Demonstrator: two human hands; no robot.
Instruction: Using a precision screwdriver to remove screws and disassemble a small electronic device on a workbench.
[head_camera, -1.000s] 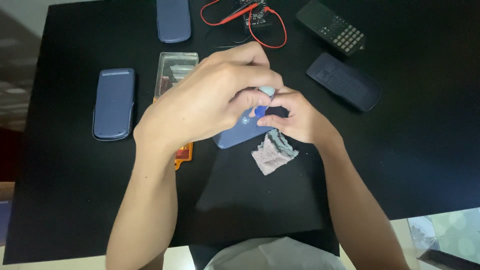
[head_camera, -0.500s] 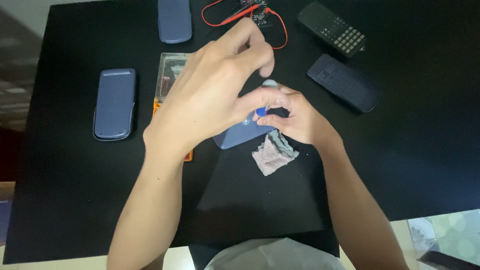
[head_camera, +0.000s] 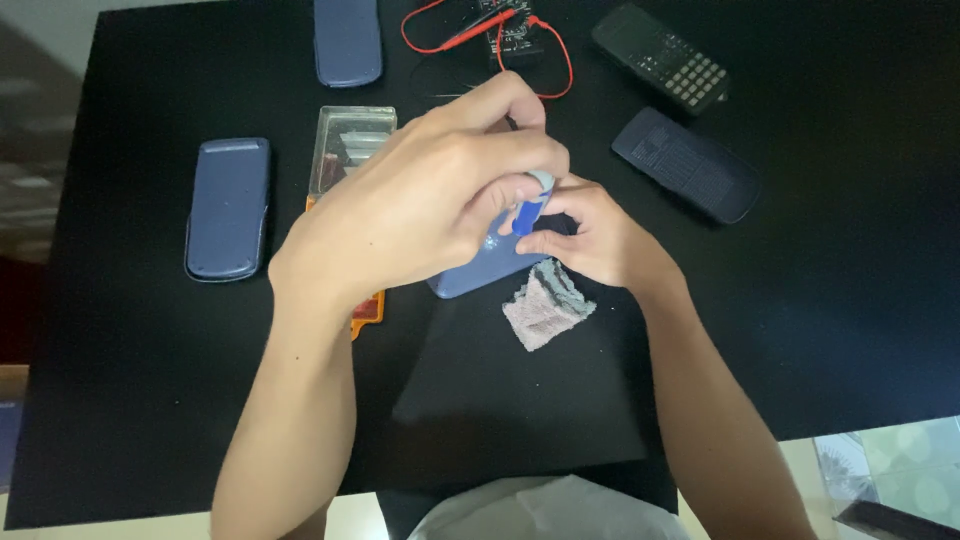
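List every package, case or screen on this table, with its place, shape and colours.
Clear plastic case: left of centre, rectangular, orange underneath.
Blue covers: far left and top edge, rounded rectangles.
Black calculator: top right, grey keys; screen not discernible.
Black cover: right, ribbed rectangle.

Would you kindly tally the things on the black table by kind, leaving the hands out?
Blue-grey calculator cases or covers: 3 (left, top, under the hands)
Black calculators or covers: 2 (keyed one, plain one)
Clear plastic box: 1
Multimeter with red leads: 1
Cloth scrap: 1
Small blue tool in the hands: 1
Total: 9
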